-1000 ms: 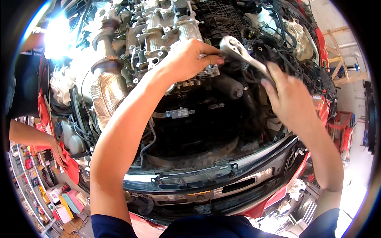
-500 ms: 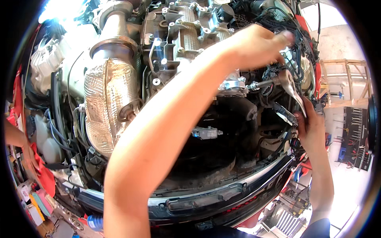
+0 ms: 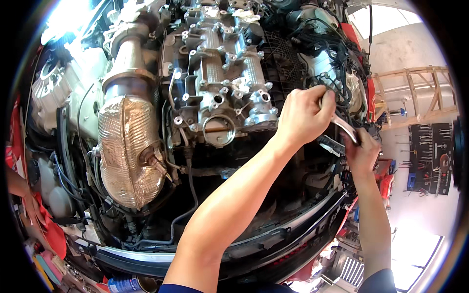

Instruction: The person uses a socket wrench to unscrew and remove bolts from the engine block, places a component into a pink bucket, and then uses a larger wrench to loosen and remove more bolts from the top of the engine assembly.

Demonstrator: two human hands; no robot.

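My left hand [image 3: 305, 115] is closed over the head end of a steel ratchet [image 3: 344, 125] at the right side of the engine bay; the socket end is hidden under its fingers. My right hand [image 3: 363, 151] is wrapped round the ratchet's handle, a little lower and farther right. To the left of my hands lies the bare silver cylinder head [image 3: 227, 73], with bolt bosses and a round opening at its front. Black hoses and wiring [image 3: 342, 85] run beside and behind the ratchet.
A foil-wrapped exhaust housing [image 3: 128, 146] stands at the left. The bumper beam [image 3: 132, 256] curves along the front edge. A co-worker's hand [image 3: 31, 207] rests near a red fender cover [image 3: 51, 232]. A wooden frame [image 3: 415, 95] and a tool board [image 3: 429, 158] are beyond the right side.
The ratchet and my right hand have moved lower and toward the right side of the bay. My left hand has moved right from the cylinder head onto the ratchet's head.
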